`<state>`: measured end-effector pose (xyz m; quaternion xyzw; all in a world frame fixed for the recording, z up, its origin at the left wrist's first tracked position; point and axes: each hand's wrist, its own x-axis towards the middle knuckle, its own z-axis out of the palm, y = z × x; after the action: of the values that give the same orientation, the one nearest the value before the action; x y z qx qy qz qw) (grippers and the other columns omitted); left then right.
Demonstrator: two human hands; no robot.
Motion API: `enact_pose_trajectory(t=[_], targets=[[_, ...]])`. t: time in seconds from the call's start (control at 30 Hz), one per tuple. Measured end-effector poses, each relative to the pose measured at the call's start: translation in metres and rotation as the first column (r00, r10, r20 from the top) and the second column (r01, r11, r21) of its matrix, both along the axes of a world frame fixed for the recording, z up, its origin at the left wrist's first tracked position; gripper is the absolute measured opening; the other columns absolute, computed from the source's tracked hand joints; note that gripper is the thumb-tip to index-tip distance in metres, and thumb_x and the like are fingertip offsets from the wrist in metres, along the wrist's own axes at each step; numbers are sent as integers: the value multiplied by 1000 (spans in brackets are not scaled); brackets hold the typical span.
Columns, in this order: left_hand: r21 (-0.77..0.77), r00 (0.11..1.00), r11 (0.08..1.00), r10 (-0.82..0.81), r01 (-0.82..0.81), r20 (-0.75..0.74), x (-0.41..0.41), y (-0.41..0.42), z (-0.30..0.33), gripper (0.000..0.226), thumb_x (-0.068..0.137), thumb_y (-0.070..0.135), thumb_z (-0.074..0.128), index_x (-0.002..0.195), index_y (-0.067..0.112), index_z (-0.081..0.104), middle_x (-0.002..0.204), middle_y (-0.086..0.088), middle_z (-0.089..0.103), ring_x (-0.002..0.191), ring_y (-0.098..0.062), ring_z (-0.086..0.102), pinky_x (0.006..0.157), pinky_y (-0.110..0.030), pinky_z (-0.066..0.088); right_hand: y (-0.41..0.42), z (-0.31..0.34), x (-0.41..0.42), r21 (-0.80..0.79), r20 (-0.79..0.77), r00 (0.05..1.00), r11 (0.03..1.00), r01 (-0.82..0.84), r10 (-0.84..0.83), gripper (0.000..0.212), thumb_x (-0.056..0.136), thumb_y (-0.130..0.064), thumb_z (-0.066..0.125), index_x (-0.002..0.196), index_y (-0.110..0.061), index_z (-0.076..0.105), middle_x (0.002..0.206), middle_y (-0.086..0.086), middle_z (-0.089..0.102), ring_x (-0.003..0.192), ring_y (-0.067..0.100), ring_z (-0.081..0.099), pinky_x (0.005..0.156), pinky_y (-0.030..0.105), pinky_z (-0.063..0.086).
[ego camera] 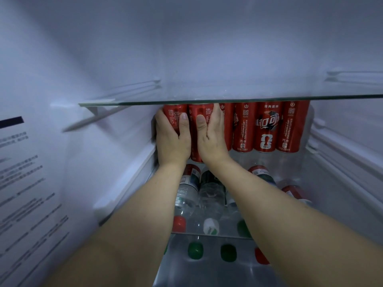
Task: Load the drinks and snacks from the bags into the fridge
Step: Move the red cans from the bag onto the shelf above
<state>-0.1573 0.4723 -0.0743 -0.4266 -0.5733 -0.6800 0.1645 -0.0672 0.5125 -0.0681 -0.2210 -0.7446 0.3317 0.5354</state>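
Gripped cans (176, 119) tight under glass shelf (228, 99)

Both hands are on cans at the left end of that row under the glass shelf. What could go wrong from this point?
1. The left hand and right hand each grip a red can close under the glass shelf; lifting could knock its edge.
2. The standing cans are tightly packed; a sideways push might topple neighbours.

Both forearms (132, 224) are bare, with no sleeves showing.
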Motion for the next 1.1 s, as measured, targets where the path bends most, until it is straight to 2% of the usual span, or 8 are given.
enact_pose_trajectory(t=[0.17,0.3,0.43,0.57,0.67,0.77,0.9,1.1], targets=[[-9,1000,1000,-15,15,-6,1,-2,0,45,100,41,50,135,13,40,124,-2,55,109,-13,57,89,-25,49,0,1,0,30,0,1000,999,11,-11,65,104,-42,33,156,-14,6,162,6,11,143,3,7,116,24,8],[-51,1000,999,-3,4,24,8,-8,4,42,100,39,50,129,9,43,122,-3,55,109,-15,56,93,-28,48,-5,7,9,17,14,1000,1000,0,0,63,104,-40,37,155,-11,16,158,9,23,146,15,21,122,36,20],[-260,995,966,28,-1,98,14,-25,12,44,101,35,46,130,2,43,130,-13,51,119,-26,50,105,-42,41,-21,18,34,49,75,996,997,51,-55,50,106,-32,36,150,-10,30,147,-3,37,131,2,31,115,15,23],[-422,985,907,60,13,160,33,-56,18,59,102,35,41,152,7,27,155,-17,33,142,-31,32,119,-43,26,-45,28,73,-111,241,969,990,83,-54,57,106,-36,29,156,-10,17,163,4,17,149,14,14,121,29,11],[-517,989,856,75,2,129,53,-83,18,53,102,34,39,145,4,39,148,-20,40,135,-34,38,113,-42,30,-69,31,108,-143,358,933,986,82,-25,61,106,-40,26,157,-11,9,165,3,6,151,15,5,119,30,5],[-602,999,798,20,8,39,74,-109,18,53,101,40,36,138,4,47,143,-18,46,133,-33,42,114,-47,33,-90,38,138,-25,640,766,994,107,-66,63,106,-42,26,157,-11,5,165,5,0,151,18,-3,120,34,0],[-677,988,735,-90,-20,-127,101,-151,17,58,105,44,29,153,12,29,165,-9,16,153,-23,11,124,-41,13,-124,48,174,50,879,460,982,180,-129,66,105,-45,27,157,-13,0,164,5,-13,150,23,-13,120,37,-5],[-745,939,652,-147,-143,-310,119,-226,9,65,106,46,27,160,19,5,166,4,-13,152,-11,-9,125,-37,3,-186,35,200,88,930,346,990,113,-122,70,104,-46,27,155,-14,-9,161,4,-23,148,19,-21,119,36,-11]])
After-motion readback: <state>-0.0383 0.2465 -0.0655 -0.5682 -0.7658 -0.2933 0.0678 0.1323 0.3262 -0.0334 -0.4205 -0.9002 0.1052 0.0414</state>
